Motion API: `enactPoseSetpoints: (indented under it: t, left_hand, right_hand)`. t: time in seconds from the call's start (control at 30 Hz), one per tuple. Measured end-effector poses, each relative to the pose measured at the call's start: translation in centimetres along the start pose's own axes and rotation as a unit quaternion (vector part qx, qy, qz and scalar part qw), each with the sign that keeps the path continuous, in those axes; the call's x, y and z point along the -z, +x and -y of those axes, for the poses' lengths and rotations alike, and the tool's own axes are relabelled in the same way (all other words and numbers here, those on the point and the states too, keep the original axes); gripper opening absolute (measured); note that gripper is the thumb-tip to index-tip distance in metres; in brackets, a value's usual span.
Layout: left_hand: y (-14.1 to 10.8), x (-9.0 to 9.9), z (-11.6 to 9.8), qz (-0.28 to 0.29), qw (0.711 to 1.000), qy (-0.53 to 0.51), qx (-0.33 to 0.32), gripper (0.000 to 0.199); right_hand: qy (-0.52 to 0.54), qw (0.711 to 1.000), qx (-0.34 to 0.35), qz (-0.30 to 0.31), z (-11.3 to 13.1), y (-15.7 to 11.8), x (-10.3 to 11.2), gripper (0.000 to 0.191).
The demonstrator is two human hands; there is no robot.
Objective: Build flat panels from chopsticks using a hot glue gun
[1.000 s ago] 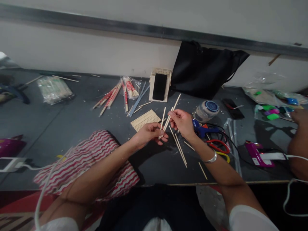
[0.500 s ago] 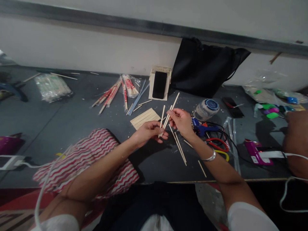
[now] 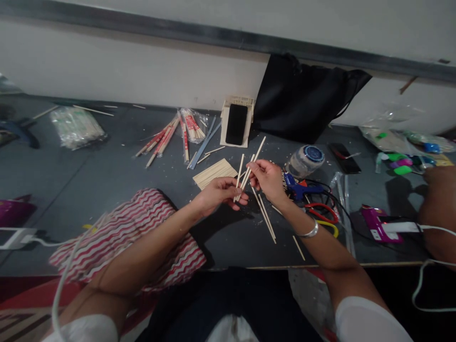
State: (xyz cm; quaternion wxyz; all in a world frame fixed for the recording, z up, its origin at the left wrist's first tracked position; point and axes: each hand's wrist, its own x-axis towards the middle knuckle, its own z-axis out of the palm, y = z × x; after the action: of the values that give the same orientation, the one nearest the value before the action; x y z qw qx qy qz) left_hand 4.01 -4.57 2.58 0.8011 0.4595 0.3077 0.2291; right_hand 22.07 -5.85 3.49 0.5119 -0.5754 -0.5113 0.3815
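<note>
Left hand (image 3: 213, 195) and right hand (image 3: 270, 179) pinch thin sticks (image 3: 241, 166), slatted mat (image 3: 213, 173) at left hand's twelve o'clock. Handling them wants light fingertips, I'd say.

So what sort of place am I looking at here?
Probably a shared craft workbench: a blue glue gun beside red-handled cutters, bagged sticks, and another person's arm at the right.
</note>
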Motion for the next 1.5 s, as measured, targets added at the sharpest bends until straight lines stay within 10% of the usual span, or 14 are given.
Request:
enactPoseSetpoints:
  t: [1.5]
  left_hand:
    - [-0.08,0.19,-0.47,0.008,0.999,-0.004,0.031,0.028]
  right_hand:
    - [0.025,0.999,-0.02,0.029,-0.04,0.47,0.34,0.049]
